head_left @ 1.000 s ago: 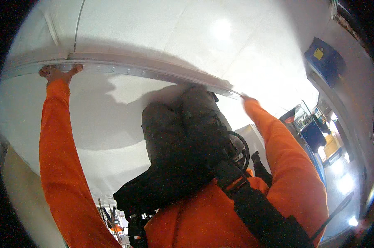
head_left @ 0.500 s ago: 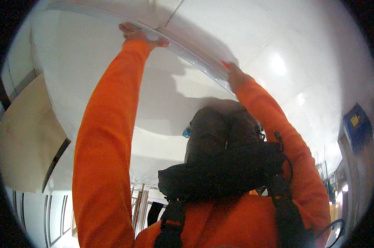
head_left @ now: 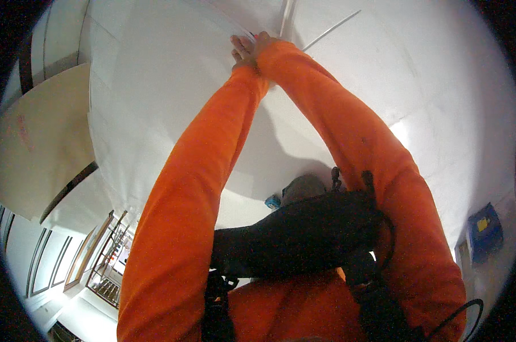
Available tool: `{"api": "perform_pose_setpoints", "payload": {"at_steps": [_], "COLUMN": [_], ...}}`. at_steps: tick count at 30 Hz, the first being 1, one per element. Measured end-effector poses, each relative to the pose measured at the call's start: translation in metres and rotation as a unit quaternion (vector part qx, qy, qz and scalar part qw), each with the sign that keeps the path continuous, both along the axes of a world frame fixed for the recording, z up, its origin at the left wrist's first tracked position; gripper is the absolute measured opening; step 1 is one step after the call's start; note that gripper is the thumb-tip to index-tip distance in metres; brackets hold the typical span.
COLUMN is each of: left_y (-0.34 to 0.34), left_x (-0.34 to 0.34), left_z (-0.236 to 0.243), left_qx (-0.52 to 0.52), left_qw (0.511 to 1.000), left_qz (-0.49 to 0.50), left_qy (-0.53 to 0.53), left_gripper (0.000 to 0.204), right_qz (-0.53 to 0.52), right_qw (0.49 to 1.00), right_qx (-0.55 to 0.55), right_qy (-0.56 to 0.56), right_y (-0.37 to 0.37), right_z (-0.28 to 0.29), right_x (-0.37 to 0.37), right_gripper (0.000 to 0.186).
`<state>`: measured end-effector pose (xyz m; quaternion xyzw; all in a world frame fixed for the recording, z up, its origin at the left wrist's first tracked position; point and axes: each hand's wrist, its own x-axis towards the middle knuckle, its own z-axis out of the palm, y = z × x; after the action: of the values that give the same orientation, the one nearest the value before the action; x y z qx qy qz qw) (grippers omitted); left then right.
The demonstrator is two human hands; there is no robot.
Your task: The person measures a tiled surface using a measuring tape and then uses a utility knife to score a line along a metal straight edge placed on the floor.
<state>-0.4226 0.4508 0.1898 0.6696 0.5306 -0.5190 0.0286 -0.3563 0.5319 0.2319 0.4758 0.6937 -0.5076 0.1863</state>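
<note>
At the top centre of the head view, my left hand [head_left: 241, 52] has its fingers spread on a long, clear straightedge [head_left: 235, 21] lying across a white sheet surface [head_left: 166, 68]. My right hand [head_left: 264, 41] is close beside it, closed round a small red tool [head_left: 256, 37], partly hidden by the fingers, at the straightedge. A light raised strip [head_left: 286, 17] and a thin pale line or rod [head_left: 332, 29] extend beyond my hands. Both orange sleeves reach up from the lower edge.
A tan board [head_left: 35, 137] with a dark edge stands at left, with white panels and metal racks below it. A small teal object [head_left: 272, 201] is by my knee. A blue item with a yellow patch [head_left: 483, 233] is at right.
My view has turned, bringing more of the left side in. My hands, earlier far apart on the straightedge, have come together, my right hand moving toward my left along it.
</note>
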Motion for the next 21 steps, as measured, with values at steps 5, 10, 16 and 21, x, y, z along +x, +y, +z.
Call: {"api": "perform_pose_setpoints", "payload": {"at_steps": [5,10,16,21], "left_y": [-0.018,0.015,-0.003,0.019], "left_x": [-0.029,0.006,-0.018,0.004], "left_z": [-0.039,0.028,0.02,0.004], "left_qx": [0.16,0.095,0.11,0.143], "left_qw": [0.947,0.879,0.901,0.896], "left_qz": [0.25,0.432,0.386,0.357], "left_qy": [-0.126,-0.177,-0.167,-0.223], "left_gripper": [0.094,0.161,0.159,0.157], "right_qz": [-0.028,-0.124,0.046,-0.001], "right_qw": [0.996,0.957,0.982,0.9], "right_qx": [-0.077,-0.216,-0.122,-0.27], "right_qy": [-0.024,-0.148,-0.138,-0.343], "right_y": [-0.029,-0.059,-0.176,-0.281], "right_z": [-0.031,0.037,-0.001,0.015], "right_x": [0.024,0.124,0.252,0.46], "right_gripper": [0.048,0.052,0.046,0.063]}}
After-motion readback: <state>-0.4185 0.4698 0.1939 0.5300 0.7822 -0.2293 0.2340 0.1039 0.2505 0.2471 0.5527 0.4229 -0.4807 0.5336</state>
